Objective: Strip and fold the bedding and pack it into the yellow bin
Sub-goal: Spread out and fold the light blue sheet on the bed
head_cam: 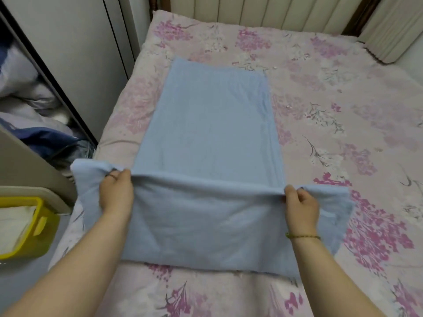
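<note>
Left hand (116,193) and right hand (299,203) each grip the blue sheet (206,124) fold; keep edge taut, align corners with far end.

Both hands, left (116,193) and right (301,205), pinching blue sheet (206,124) fold

A single wide-angle camera, worn on the head, looks forward and steeply down along the pink floral-sheeted bed (320,110) toward its cream padded headboard (251,10) at the top edge. It sits close: the left hand (116,193) and right hand (299,207), gripping the light blue folded cloth (210,124), fill mid-frame. The yellow plastic bin (49,234) shows at the left edge.
</note>
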Demonstrator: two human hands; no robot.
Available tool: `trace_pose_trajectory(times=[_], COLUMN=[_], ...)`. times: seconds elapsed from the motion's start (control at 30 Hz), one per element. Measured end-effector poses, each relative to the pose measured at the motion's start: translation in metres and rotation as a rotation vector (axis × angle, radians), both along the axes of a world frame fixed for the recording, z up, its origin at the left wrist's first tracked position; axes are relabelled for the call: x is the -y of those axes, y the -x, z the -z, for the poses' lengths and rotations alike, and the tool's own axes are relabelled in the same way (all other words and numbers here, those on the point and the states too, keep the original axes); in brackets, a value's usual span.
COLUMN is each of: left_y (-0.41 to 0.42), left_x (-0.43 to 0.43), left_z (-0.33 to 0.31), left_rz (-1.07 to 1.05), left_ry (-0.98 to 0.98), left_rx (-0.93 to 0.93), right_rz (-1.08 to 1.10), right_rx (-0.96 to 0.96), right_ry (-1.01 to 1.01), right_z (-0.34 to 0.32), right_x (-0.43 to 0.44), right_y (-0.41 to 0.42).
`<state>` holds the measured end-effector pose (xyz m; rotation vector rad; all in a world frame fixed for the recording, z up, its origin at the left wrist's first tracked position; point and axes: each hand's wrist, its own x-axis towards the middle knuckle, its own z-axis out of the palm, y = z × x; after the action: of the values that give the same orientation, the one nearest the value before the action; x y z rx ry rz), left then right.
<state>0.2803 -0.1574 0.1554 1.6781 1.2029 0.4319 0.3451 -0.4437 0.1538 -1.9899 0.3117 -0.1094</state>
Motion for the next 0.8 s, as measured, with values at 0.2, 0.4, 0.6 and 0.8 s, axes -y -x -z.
trace_pose_trajectory(times=[0.2, 0.4, 0.6, 0.8], left_y=[-0.036, 0.023, 0.072, 0.08], left_x=[-0.028, -0.022, -0.025, -0.037], left_z=[0.086, 0.146, 0.153, 0.145], left_rz=[0.487, 0.695, 0.177, -0.021], left_ry=[-0.168, -0.276, -0.172, 0.172], left_rx=[-0.412, -0.815, -0.666, -0.393], right_rz=[-0.458, -0.689, -0.12, 0.687], right_rx=[-0.415, -0.605, -0.454, -0.616], right_ry=[0.314, 0.853, 0.759, -0.45], right_z=[0.083, 0.14, 0.152, 0.155], right_x=[-0.008, 0.01, 0.025, 0.025], right_y=[-0.049, 0.0, 0.048, 0.06])
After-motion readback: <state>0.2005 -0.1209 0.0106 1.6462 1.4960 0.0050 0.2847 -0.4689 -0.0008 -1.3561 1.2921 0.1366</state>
